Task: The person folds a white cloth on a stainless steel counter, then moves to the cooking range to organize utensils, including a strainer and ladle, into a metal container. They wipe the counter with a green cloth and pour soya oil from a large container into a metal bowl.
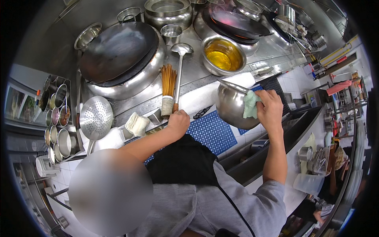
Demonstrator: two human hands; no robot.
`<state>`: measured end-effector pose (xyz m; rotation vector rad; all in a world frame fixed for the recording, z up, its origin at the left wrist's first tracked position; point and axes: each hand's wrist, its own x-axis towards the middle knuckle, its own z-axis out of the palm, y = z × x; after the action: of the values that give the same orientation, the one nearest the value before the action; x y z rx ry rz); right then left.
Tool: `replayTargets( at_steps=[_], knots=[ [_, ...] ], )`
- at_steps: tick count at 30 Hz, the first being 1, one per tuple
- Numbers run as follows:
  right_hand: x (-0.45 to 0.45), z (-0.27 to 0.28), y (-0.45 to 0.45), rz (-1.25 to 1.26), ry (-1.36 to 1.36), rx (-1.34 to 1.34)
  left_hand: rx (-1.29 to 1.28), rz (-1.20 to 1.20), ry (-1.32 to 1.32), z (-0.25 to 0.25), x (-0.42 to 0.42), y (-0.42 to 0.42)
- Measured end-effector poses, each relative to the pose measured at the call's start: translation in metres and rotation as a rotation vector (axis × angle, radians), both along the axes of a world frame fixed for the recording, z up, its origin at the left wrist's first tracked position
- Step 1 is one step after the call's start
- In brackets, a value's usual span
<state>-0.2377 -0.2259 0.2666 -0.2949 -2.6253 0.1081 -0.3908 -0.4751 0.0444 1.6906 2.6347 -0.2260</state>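
Observation:
My right hand (270,109) grips the rim of a round steel bowl (234,109) through a green cloth (251,104); the bowl hangs tilted over the walkway. My left hand (178,124) is closed around the wooden handle end of a steel ladle (180,74), whose head rests on the counter. Just beside it lies a bamboo wok brush (168,91) with a wrapped handle. Behind these, a steel bowl of yellow oil (223,56) stands on the steel counter. To the left a dark wok (118,53) sits tilted on its burner.
A perforated strainer (96,118) and a folded white cloth (137,123) lie at the counter's front left. Seasoning containers (64,142) stand farther left. Another wok (241,23) sits over a glowing burner. A long counter (296,148) runs at the right; a person's arm (319,217) shows beyond it.

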Motion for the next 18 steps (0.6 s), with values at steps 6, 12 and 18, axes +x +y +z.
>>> replayTargets(
  at_steps=[6, 12, 18],
  knots=[
    [-0.007, -0.004, 0.001, 0.004, 0.069, -0.061, 0.011, 0.089, 0.03, -0.019, -0.002, 0.011],
    [-0.01, -0.013, 0.002, 0.051, 0.084, -0.166, 0.174, 0.046, -0.091, -0.009, -0.008, 0.006],
    [-0.04, 0.002, -0.017, 0.167, 0.087, -0.131, 0.346, 0.113, -0.311, 0.011, 0.001, -0.021]
  ],
)
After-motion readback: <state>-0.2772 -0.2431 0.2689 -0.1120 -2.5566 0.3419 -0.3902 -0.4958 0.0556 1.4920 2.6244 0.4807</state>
